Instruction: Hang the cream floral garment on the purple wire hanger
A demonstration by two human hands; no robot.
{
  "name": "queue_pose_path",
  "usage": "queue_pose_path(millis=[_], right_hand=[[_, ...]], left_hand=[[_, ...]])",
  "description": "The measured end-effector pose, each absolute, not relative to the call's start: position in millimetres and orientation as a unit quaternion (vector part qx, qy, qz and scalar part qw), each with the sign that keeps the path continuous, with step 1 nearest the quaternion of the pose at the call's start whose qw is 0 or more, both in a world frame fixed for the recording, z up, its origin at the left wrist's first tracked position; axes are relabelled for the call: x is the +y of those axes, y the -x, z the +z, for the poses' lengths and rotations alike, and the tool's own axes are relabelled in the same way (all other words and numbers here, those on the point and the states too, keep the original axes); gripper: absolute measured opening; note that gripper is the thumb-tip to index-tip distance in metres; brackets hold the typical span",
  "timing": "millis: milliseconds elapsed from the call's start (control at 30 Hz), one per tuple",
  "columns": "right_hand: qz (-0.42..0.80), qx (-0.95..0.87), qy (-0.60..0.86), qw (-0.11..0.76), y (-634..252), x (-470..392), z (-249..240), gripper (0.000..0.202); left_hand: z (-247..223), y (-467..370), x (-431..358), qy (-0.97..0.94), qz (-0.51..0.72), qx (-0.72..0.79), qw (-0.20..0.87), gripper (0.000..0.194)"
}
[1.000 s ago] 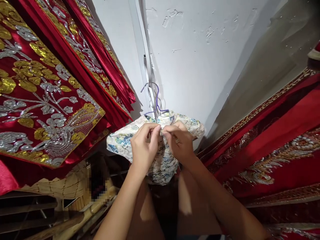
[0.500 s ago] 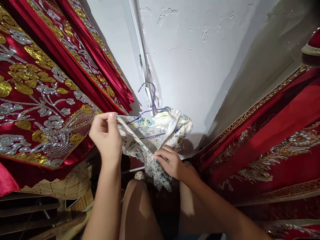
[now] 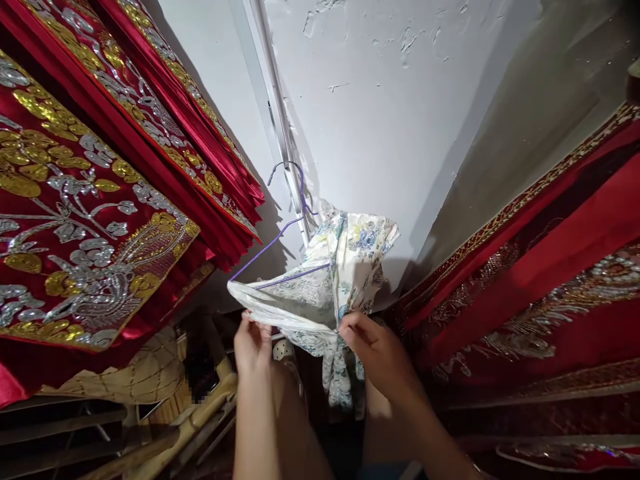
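A purple wire hanger [image 3: 270, 244] hangs by its hook from a white metal edge. The floral white garment [image 3: 367, 243] covers the hanger's right side, and its open neckline sags below the left side, caught around the hanger's left corner. My left hand [image 3: 254, 340] pinches the garment's edge just below that corner. My right hand [image 3: 367, 337] pinches the cloth at the bottom of the neckline, in the middle. The garment's lower part dangles between my knees.
Red cloths with gold and silver sequins [image 3: 100, 247] hang at the left. More red embroidered cloth [image 3: 550, 300] is on the right. Behind the hanger stands a white wall [image 3: 380, 133]. Wooden furniture [image 3: 165, 440] sits at the lower left.
My left hand has moved down and right. The garment's left edge now wraps the hanger's left corner, and the left arm of the hanger is bare. My right hand has shifted slightly right and down.
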State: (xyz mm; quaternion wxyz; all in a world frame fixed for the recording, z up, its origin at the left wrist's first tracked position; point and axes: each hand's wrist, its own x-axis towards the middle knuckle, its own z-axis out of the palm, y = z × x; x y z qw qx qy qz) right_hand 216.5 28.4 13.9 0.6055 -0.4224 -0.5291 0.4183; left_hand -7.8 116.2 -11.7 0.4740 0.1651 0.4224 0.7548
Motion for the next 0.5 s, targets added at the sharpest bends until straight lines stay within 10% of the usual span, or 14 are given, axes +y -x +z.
queue_pose_path(millis=[233, 500], right_hand=[[0.459, -0.204, 0.464, 0.73, -258.6, 19.9, -40.1, 0.03], [0.403, -0.111, 0.58, 0.699, -287.2, 6.6, -64.2, 0.028]], left_hand=[[-63.6, -54.4, 64.5, -0.081, 0.727, 0.455, 0.507, 0.02], [-20.2, -88.4, 33.7, -0.195, 0.733, 0.37, 0.537, 0.037]])
